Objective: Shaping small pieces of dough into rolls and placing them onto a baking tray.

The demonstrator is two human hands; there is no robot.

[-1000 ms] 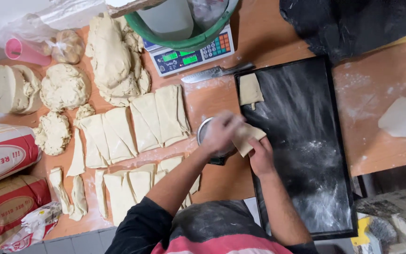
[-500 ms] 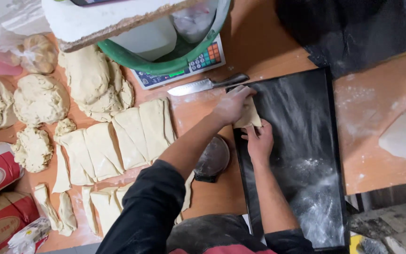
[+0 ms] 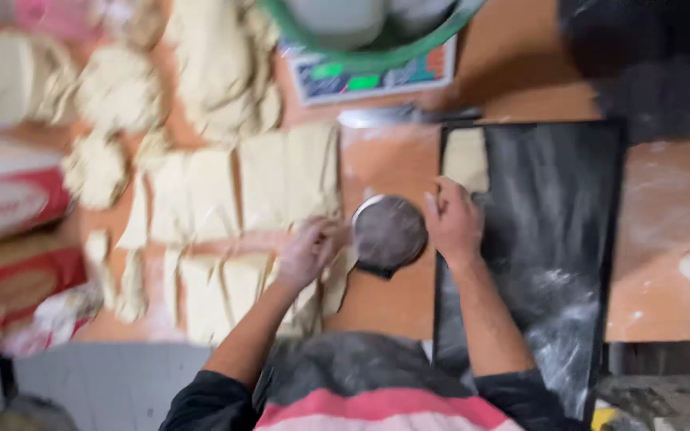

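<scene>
- Two red boxes (image 3: 5, 231) are sitting at the far left, and the picture edge is cutting them off.
- Round dough lumps (image 3: 117, 88) are lying along the top left, close together.
- Flat dough squares (image 3: 217, 195) are lying in rows on the table (image 3: 385, 307), almost touching each other, with only thin gaps between them.
- The left hand (image 3: 309, 251) is resting on the lower squares, just beside the tin. Its fingers are curling down onto the dough, but the blur is hiding whether it is gripping a piece.
- A round metal tin (image 3: 387, 233) is sitting between the two hands, on a bare strip of table.
- A scale (image 3: 373, 72) with a green bowl (image 3: 377, 48) is standing at the top, and the top edge is cutting the bowl off.
- The right hand (image 3: 455, 223) is hanging over the left rim of the tray, fingers bent loosely. I cannot tell if it is holding anything.
- One dough piece (image 3: 465, 156) is lying in the top left corner of the black tray (image 3: 553, 239), just above the right hand. The rest of the tray is floury and has lots of room.
- A dark bag (image 3: 648, 56) is sitting at the top right.
- Everything is looking blurry, so small things are hard to make out.
</scene>
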